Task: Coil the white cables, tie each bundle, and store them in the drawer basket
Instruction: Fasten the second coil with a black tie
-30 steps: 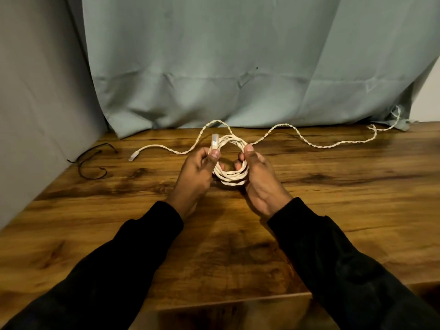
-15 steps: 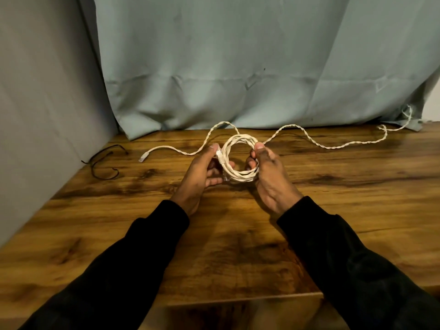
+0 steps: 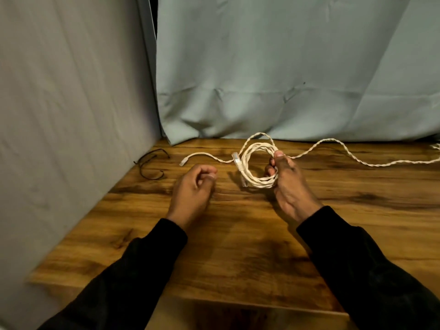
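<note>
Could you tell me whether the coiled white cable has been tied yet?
Not tied. The coil shows no tie around it; only the right hand grips its loops, and its plug end sticks out loose.

White cable coil (image 3: 258, 166) upright above table; second cable (image 3: 352, 153) loose, seemingly twisted.

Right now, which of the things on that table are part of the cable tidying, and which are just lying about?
Part of the job:
- coiled white cable, gripped by the right hand
- loose white cable snaking along the table
- left hand, holding nothing

Just lying about:
- black wire at the table's left edge
- curtain behind
</note>
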